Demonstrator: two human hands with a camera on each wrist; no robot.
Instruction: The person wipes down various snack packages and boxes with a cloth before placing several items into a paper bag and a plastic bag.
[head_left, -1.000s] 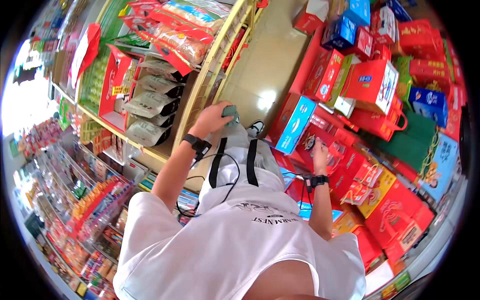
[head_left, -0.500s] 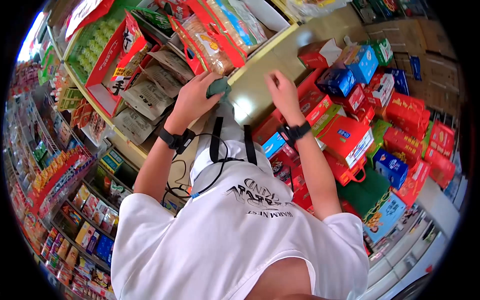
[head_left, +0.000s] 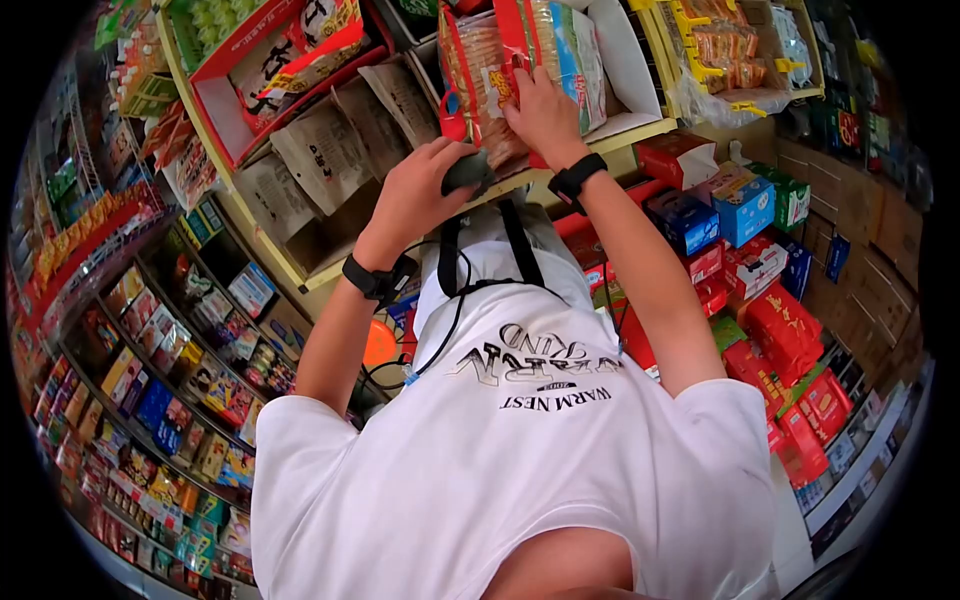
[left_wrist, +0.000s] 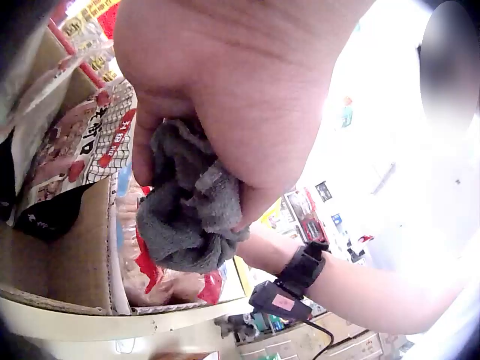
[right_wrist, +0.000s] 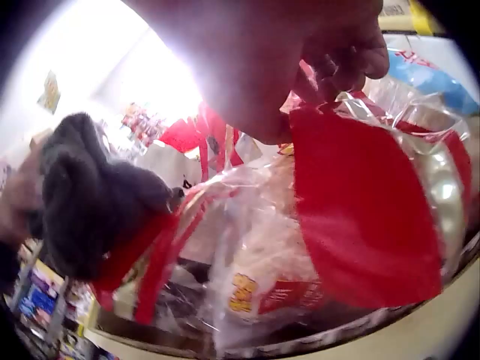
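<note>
My left hand point(head_left: 422, 190) grips a crumpled dark grey cloth point(left_wrist: 191, 206), its fingers and thumb curled round it. The hand is close to the front edge of the shelf, beside some upright brown paper packets point(head_left: 322, 150). To the right, my right hand point(head_left: 546, 118) reaches over the shelf edge onto the clear plastic food bags with red trim. In the right wrist view its curled fingers pinch the top of a red-and-clear plastic bag point(right_wrist: 360, 217). Part of that bag is hidden beneath the hand.
A red open box point(head_left: 235, 50) with packets stands at the left of the shelf. The yellow shelf edge point(head_left: 310, 275) runs in front of me. Blue and red gift boxes point(head_left: 740, 205) are stacked at the right, and lower shelves of small packs point(head_left: 180, 400) stand at the left.
My right hand has left the red gift boxes, risen, and moved over to the shelf, where it now holds a plastic bag. The left hand keeps the cloth; the view has turned toward the shelf.
</note>
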